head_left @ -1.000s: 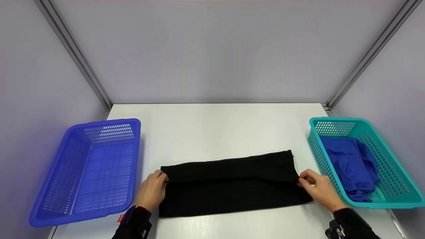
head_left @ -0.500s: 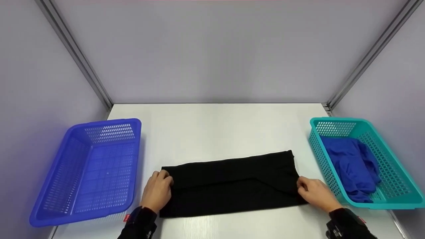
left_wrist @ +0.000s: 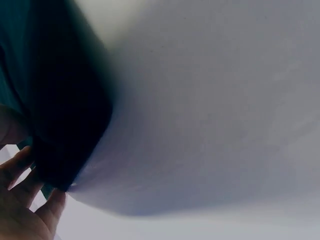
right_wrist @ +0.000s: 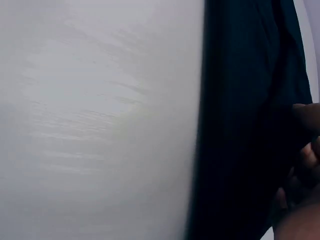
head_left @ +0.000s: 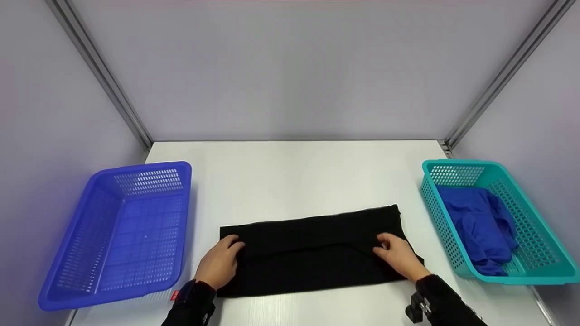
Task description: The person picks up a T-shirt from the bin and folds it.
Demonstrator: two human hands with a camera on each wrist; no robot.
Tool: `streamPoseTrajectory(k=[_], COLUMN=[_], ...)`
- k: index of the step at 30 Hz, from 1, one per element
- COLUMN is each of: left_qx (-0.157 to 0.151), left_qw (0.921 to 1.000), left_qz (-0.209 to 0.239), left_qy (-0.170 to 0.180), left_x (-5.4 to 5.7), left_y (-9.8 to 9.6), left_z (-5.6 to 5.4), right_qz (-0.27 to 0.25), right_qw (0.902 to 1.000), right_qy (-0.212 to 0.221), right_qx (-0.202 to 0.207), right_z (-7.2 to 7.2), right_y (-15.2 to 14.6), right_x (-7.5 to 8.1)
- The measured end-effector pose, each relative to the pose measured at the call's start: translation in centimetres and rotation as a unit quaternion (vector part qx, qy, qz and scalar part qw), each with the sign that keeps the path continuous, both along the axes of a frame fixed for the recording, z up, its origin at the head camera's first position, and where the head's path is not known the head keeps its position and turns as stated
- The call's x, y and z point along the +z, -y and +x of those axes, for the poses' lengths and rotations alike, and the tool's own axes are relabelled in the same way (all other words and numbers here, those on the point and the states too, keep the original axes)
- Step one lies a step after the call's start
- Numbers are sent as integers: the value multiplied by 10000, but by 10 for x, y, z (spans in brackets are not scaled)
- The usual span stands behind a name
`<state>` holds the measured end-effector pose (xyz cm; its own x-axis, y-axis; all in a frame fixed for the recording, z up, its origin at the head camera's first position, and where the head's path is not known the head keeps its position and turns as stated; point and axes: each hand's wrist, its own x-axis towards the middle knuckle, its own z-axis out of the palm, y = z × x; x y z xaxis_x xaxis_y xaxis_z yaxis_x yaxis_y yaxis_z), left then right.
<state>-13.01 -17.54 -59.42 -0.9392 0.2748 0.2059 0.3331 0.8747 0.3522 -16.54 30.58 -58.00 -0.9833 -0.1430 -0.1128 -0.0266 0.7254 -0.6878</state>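
Sitting at eight o'clock, the blue basket point(head_left: 140, 235) crowds the left hand point(head_left: 219, 263), thumb and fingertips apart at the left end of the black cloth point(head_left: 312, 267). Folded at six o'clock, it should handle light and limp, best pinched through all layers at both ends. The right hand point(head_left: 401, 256), likewise parted, is over its right part, short of the teal basket point(head_left: 534, 226) of blue cloth point(head_left: 482, 231) at four o'clock.

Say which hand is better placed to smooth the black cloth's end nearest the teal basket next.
Probably the right hand: it is over that end of the black cloth. The left hand is at the opposite end, nearer the blue basket.
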Motion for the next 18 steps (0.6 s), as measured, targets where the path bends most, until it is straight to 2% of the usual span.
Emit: streamPoseTrajectory(k=[3,6,10,15,18], left_qx=[34,-10,26,58,-167], left_qw=[10000,10000,10000,9987,9979], left_qz=[-36,-5,-28,-370,-494], left_qy=[-52,-57,-52,-341,-396], left_x=[0,1,2,-2,-3], left_y=[2,2,1,-3,-8], left_z=[1,1,1,-2,-6], right_qz=[-168,-284,-305,388,1083], right_qw=[9977,9901,9838,9749,9643], right_qy=[-318,-632,-737,-1191,-1441], right_qx=[576,1223,1605,1839,1941], right_z=[4,10,15,17,19], right_y=[-3,-9,-12,-5,2], right_x=[-1,-2,-4,-6,-6])
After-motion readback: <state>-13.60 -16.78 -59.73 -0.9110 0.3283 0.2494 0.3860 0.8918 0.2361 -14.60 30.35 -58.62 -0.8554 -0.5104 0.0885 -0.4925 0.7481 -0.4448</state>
